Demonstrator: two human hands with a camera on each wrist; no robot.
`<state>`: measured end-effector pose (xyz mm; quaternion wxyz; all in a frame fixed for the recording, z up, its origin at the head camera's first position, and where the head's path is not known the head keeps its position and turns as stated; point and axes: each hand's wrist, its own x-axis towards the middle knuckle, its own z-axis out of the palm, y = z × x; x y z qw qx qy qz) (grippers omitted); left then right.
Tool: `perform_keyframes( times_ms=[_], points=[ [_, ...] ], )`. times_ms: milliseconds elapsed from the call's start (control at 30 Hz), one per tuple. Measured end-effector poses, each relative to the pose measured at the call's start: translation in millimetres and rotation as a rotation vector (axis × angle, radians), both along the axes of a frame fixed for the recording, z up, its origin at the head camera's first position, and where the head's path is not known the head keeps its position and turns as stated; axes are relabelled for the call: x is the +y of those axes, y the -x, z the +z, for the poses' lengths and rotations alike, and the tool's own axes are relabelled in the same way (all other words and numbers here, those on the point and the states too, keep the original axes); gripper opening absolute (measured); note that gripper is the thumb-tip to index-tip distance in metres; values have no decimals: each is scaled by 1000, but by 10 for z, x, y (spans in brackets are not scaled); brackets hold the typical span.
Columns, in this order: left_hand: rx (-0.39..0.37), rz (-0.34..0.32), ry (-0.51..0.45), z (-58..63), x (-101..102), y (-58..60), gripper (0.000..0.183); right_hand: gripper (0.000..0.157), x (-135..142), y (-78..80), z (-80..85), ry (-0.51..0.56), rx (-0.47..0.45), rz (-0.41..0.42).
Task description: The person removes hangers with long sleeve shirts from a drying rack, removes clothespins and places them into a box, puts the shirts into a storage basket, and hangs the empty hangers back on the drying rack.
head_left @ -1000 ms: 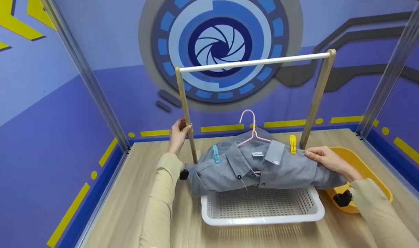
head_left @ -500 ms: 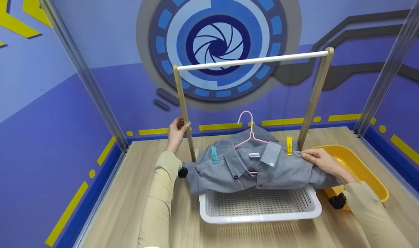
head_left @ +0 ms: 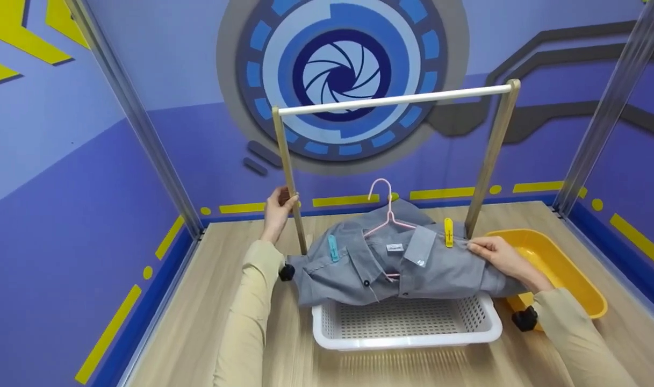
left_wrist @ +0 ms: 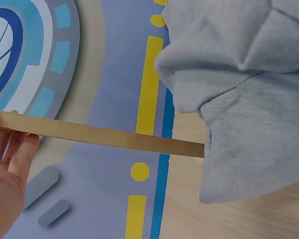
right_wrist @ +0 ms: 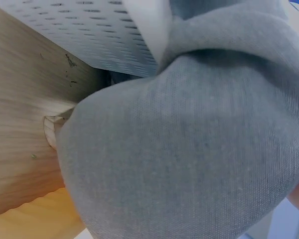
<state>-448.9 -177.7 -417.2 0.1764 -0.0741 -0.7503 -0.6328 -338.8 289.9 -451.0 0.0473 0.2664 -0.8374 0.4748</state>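
Over the far part of the white basket (head_left: 407, 343), the grey shirt (head_left: 439, 277) lies between the right hand (head_left: 501, 255), which pinches it and should pull gently, and the left hand (head_left: 277, 215), which pinches the wooden post (head_left: 286, 161) and should brace it.
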Motion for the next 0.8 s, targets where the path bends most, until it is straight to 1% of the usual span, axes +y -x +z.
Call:
perform_keyframes(
  times_ms=[100,167,267,333,400,467,500,567,633,700,800],
  points=[
    [11,-8,6,-14,14,-38,34,16,-1,-1,2,-4,19,7],
    [20,-25,4,43,33,-119,36,16,2,0,8,-4,25,12],
    [40,-29,22,134,56,-264,39,17,13,11,10,-11,34,14],
    [51,-25,29,118,48,-292,40,17,50,57,-45,-6,34,11],
    [67,4,62,18,19,-261,41,17,87,111,-119,-4,37,4],
    [78,22,108,-119,-26,-217,42,17,128,163,-195,-2,43,3],
    [82,35,151,-181,-47,-224,42,17,143,179,-225,-1,44,0],
    [84,50,225,-263,-75,-287,42,16,150,181,-244,-3,51,-3],
    [98,49,291,-334,-100,-373,40,16,152,176,-249,1,62,-3],
    [118,28,334,-384,-110,-472,38,16,149,173,-245,5,72,-4],
    [162,-34,390,-436,-84,-624,37,16,135,176,-228,3,91,-8]
  ],
)
